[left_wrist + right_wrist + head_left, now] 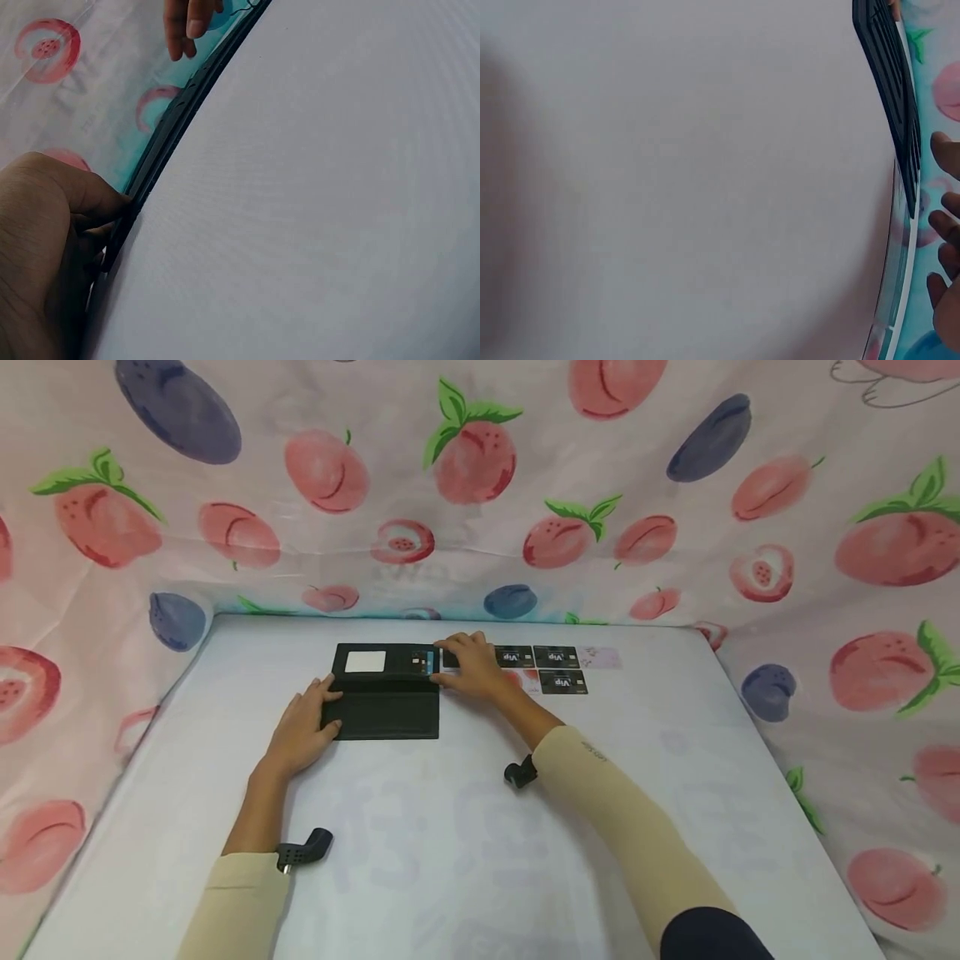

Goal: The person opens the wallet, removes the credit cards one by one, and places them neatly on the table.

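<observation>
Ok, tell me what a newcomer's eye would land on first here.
Probably the fruit-print cloth behind and beside the white table, its fruits pink and blue. Next, the open black wallet toward the table's far edge, between the left hand and right hand. Cards, some black, lie in two rows to its right.

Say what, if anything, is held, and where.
The left hand holds the open black wallet by its left edge; whether the right hand holds anything is unclear.
</observation>
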Tool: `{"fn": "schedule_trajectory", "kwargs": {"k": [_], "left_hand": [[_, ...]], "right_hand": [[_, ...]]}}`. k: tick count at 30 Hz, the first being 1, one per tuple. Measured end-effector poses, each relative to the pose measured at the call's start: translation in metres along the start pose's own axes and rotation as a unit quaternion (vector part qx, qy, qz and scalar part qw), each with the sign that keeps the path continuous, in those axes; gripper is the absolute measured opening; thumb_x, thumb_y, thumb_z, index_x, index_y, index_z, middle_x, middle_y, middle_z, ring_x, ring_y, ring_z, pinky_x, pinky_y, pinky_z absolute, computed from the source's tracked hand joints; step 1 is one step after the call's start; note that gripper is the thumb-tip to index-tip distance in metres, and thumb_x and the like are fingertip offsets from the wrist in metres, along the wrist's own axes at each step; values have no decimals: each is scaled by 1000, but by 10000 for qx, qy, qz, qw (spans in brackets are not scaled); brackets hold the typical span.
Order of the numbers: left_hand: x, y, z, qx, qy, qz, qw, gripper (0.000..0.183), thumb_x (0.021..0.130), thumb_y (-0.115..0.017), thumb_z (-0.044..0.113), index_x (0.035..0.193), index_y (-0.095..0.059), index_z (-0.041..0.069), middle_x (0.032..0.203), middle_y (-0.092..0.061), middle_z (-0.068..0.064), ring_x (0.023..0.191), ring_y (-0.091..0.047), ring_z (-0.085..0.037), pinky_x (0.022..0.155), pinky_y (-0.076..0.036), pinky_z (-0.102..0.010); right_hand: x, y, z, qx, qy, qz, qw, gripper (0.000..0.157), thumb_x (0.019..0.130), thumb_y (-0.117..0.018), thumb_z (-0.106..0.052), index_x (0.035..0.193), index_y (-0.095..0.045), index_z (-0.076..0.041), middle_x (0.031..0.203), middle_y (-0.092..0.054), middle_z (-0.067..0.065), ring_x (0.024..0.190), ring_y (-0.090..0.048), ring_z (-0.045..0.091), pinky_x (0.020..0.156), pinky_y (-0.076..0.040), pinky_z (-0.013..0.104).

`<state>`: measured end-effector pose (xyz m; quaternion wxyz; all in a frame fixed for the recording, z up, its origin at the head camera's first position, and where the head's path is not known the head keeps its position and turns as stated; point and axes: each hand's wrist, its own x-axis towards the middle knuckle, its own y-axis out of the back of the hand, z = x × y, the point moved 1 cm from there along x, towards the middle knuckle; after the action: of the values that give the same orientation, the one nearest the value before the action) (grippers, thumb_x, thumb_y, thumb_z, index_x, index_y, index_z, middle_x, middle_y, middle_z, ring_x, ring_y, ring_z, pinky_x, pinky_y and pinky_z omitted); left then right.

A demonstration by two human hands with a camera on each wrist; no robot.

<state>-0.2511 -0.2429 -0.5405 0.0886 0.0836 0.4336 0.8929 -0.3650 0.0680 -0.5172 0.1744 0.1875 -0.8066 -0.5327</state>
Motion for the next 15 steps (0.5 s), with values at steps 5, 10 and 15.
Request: {"fn": "schedule_trajectory", "kwargs": {"k": [5, 10, 15], "left_hand": [[1, -1, -1, -6, 34, -50, 10000, 55, 97, -58, 7, 148, -47, -9, 169, -24, -26, 158, -14, -45, 129, -6, -57], [1, 0, -1, 19, 45, -36, 10000, 55, 97, -58, 7, 148, -47, -10, 169, -23, -26, 158, -14, -46, 129, -6, -57], [2, -1, 0, 27, 31, -49, 10000, 56, 97, -57, 7, 149, -45, -10, 170, -23, -26, 158, -13, -45, 129, -5, -56]], "right_hand": [[6, -6, -5, -1, -21, -27, 10000, 66, 98, -72, -48, 153, -56, -16, 153, -52, 10, 127, -45, 32, 99, -42, 51], [12, -10, -10, -163, 2, -67, 9998, 67, 100, -69, -51, 155, -54, -17, 153, -51, 10, 127, -45, 32, 97, -42, 49], [15, -11, -12, -355, -117, -86, 9993, 67, 99, -68, -54, 155, -54, -18, 153, -51, 8, 126, -45, 31, 96, -42, 48]]}}
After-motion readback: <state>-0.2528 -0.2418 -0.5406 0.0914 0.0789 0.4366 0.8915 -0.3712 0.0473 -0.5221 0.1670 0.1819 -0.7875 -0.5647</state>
